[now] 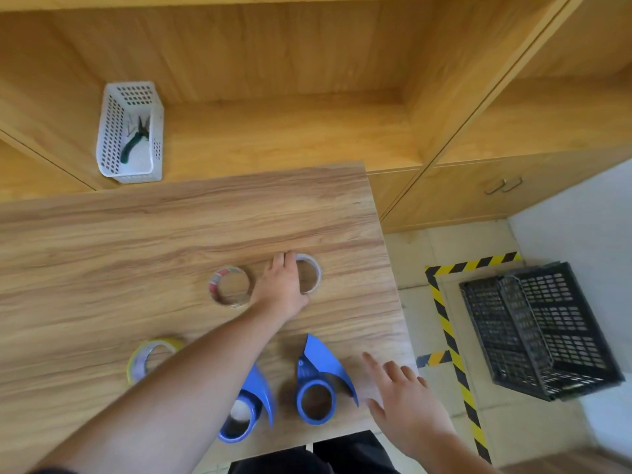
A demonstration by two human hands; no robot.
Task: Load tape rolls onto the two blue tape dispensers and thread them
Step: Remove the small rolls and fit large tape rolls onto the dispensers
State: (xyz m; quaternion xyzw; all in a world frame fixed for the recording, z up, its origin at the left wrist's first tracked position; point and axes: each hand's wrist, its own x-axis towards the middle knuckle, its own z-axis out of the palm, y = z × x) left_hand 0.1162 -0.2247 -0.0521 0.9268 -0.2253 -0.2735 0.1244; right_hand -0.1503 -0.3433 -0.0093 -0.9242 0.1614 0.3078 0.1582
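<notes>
Two blue tape dispensers lie flat near the table's front edge: the left dispenser point(261, 388), partly under my left forearm, and the right dispenser point(319, 366), whose core is empty. My left hand point(282, 285) reaches across to a clear tape roll point(317, 268) lying flat on the table, fingers and thumb curled around its left rim. A roll with red and white print point(217, 292) lies just left of that hand. At the front left lies a yellowish roll point(136, 360). My right hand point(402, 395) hovers with fingers spread, just right of the right dispenser, holding nothing.
The wooden table point(136, 251) ends at its right edge close to my right hand. A white perforated basket point(113, 131) with green-handled pliers point(131, 145) stands on the shelf behind. On the floor at right are a black crate point(547, 330) and yellow-black hazard tape point(448, 330).
</notes>
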